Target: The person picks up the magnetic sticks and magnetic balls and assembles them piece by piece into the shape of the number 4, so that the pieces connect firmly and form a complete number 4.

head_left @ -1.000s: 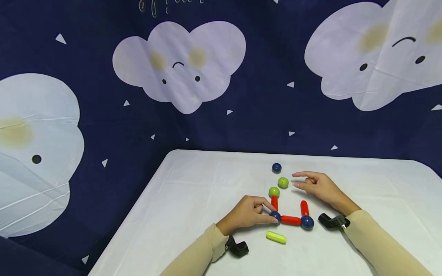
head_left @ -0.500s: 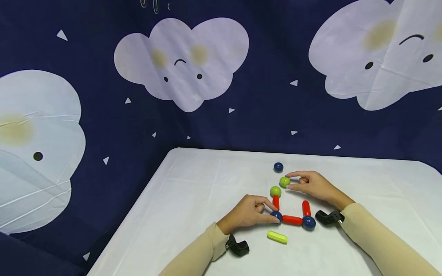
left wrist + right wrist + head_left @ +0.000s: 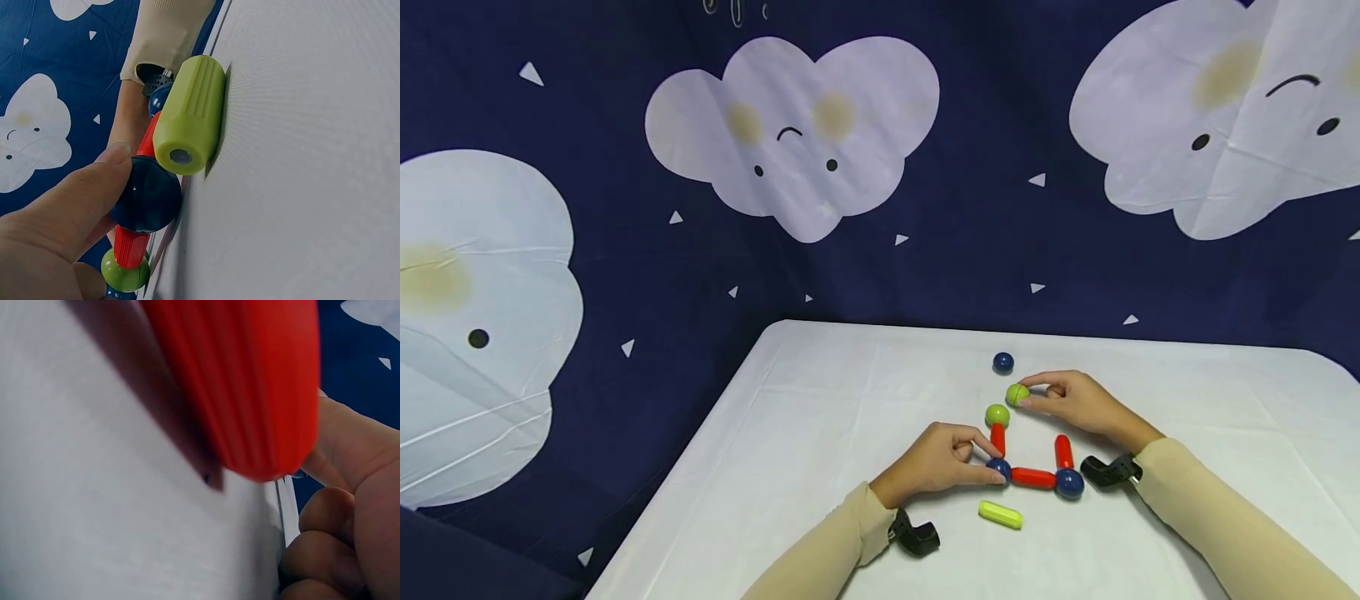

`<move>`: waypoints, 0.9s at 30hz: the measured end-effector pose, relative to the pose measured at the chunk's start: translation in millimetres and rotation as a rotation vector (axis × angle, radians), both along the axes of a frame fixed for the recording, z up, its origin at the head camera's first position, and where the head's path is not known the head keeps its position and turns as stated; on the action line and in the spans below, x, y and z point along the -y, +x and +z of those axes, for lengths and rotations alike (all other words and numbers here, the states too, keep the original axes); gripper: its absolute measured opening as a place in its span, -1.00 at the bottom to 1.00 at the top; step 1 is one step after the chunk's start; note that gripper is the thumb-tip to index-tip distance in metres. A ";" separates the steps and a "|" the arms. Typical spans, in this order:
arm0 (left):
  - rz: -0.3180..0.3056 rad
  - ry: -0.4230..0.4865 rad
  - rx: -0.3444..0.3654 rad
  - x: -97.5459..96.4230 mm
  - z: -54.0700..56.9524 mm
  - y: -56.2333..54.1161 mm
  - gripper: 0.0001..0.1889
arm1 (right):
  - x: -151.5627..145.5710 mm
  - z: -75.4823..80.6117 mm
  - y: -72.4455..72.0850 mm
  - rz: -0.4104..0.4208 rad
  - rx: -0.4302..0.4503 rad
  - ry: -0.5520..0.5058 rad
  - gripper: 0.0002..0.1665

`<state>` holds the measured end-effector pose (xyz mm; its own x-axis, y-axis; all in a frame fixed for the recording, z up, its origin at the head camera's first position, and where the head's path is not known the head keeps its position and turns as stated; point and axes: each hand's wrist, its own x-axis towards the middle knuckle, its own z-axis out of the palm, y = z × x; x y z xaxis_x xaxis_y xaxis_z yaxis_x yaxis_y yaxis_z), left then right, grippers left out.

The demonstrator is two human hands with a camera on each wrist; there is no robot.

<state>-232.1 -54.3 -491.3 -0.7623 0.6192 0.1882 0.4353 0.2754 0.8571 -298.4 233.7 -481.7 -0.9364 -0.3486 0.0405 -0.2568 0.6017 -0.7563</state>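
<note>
My left hand (image 3: 936, 462) pinches a dark blue ball (image 3: 150, 197) between thumb and finger at one corner of a joined shape. From that ball, one red rod (image 3: 997, 440) runs back to a green ball (image 3: 997, 415). A second red rod (image 3: 1033, 477) leads right to another blue ball (image 3: 1069, 483), which bears a third red rod (image 3: 1063, 452) with a free far end. My right hand (image 3: 1078, 404) holds a separate grooved green ball (image 3: 1017, 395) between thumb and forefinger. In the right wrist view a red rod (image 3: 250, 394) hides those fingertips.
A yellow-green rod (image 3: 1000, 514) with a metal disc in its end lies in front of the shape. Another blue ball (image 3: 1003, 362) sits farther back. All stand on a white table (image 3: 820, 383), before a dark blue cloud-patterned cloth (image 3: 985, 275).
My right hand has moved left to the loose green ball and now pinches it. The left hand stays on its blue ball. The head view has shifted slightly.
</note>
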 end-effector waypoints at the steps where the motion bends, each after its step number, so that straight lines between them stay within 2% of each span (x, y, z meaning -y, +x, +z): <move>1: 0.001 0.001 0.002 -0.1 -0.6 0.2 -0.77 | -0.6 -0.5 0.6 -0.006 0.000 0.002 -0.36; 7: -0.009 0.019 0.016 -1.5 -2.8 1.4 -0.77 | -7.8 -6.0 8.2 -0.055 -0.027 -0.035 -0.40; 13: -0.011 0.024 0.030 -2.7 -0.3 1.6 -0.76 | -19.7 -7.0 23.1 -0.102 -0.058 -0.088 -0.39; 20: 0.000 0.012 0.015 -0.6 1.4 1.0 -0.76 | -38.4 -5.7 44.8 -0.169 -0.065 -0.061 -0.35; 27: 0.002 0.019 0.034 1.0 -0.7 1.5 -0.75 | -44.5 -6.0 60.8 -0.183 -0.065 -0.048 -0.37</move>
